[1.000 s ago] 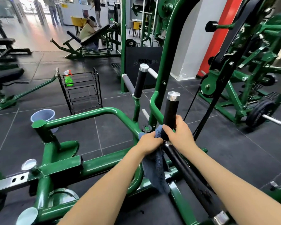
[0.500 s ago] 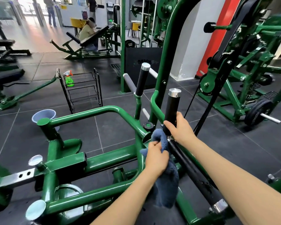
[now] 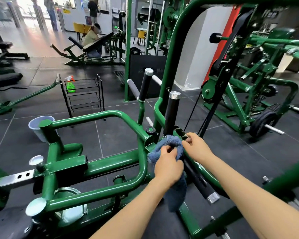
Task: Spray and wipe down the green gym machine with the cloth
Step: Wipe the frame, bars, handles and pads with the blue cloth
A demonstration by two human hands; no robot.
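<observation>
Left hand [image 3: 168, 167] gripping blue cloth [image 3: 169, 145] against green machine [image 3: 110, 163], right hand [image 3: 196, 147] beside it, fingers curled on frame

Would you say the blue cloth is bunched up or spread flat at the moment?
Bunched up: the left hand grips the blue cloth in a wad, its tail hanging below.

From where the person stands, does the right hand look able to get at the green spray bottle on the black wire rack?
Probably not. The spray bottle sits on the wire rack well beyond the green machine frame, far past the right hand at the bracket.
</observation>
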